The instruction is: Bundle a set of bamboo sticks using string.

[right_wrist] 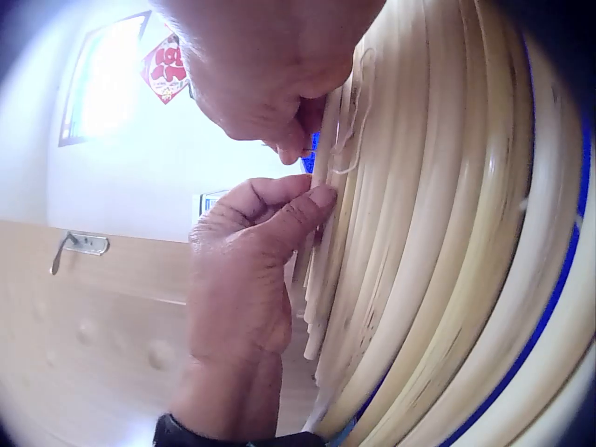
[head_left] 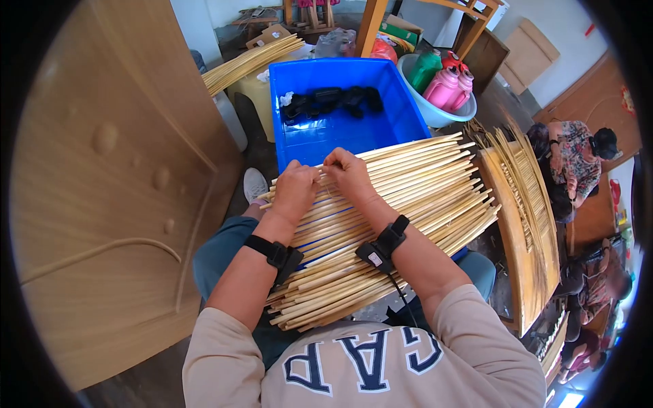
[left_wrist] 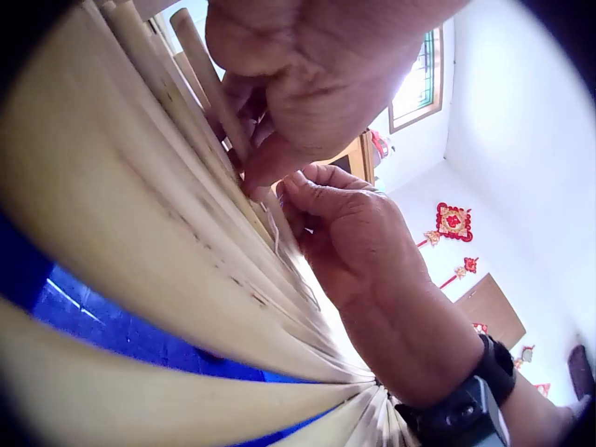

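A mat-like layer of pale reed sticks (head_left: 422, 173) lies across the person's lap, with the hands at its far edge. The left hand (head_left: 297, 194) pinches an outermost stick between thumb and fingers; in the right wrist view its thumb (right_wrist: 321, 197) presses on that stick. Close beside it, the right hand (head_left: 350, 178) has its thumb and fingertips drawn together on a thin string at the same edge. A loose loop of the string (right_wrist: 361, 116) hangs over the sticks. In the left wrist view the fingertips of the right hand (left_wrist: 358, 237) nearly meet those of the left hand (left_wrist: 298, 74).
A blue tub (head_left: 320, 139) with black objects inside stands just beyond. Behind it, a pale basin (head_left: 435, 117) holds pink and green bottles. A wooden door (head_left: 115, 183) rises at left. More sticks lie on a wooden board (head_left: 507, 238) at right, near other seated people.
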Action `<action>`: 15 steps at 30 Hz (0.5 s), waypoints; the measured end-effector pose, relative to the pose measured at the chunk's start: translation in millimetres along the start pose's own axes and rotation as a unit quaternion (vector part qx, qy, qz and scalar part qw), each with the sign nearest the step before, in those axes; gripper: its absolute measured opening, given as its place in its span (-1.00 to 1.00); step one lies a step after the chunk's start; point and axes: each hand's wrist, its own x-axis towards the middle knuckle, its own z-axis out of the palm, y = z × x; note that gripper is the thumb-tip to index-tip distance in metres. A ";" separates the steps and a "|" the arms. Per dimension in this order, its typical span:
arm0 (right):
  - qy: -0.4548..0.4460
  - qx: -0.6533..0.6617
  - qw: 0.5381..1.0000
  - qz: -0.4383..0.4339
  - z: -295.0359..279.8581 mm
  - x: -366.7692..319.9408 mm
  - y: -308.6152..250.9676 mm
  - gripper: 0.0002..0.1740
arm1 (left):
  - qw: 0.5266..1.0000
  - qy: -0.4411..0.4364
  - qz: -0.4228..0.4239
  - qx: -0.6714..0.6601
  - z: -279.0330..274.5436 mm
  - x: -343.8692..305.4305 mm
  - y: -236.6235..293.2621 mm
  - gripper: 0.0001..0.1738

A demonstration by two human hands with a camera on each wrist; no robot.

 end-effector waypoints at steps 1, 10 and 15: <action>0.000 0.000 1.000 0.000 -0.7 2.1 2.4 -0.88 | 1.000 -0.019 -0.007 0.019 1.0 0.1 2.4 -0.93; 0.064 0.347 0.923 0.153 -25.4 9.6 -26.5 -0.92 | 0.998 -0.030 -0.031 0.040 -2.6 -3.5 3.2 -0.94; 0.013 0.355 0.915 0.190 -49.4 4.2 -25.1 -0.85 | 0.999 -0.003 -0.025 0.041 -2.2 -3.1 4.1 -0.92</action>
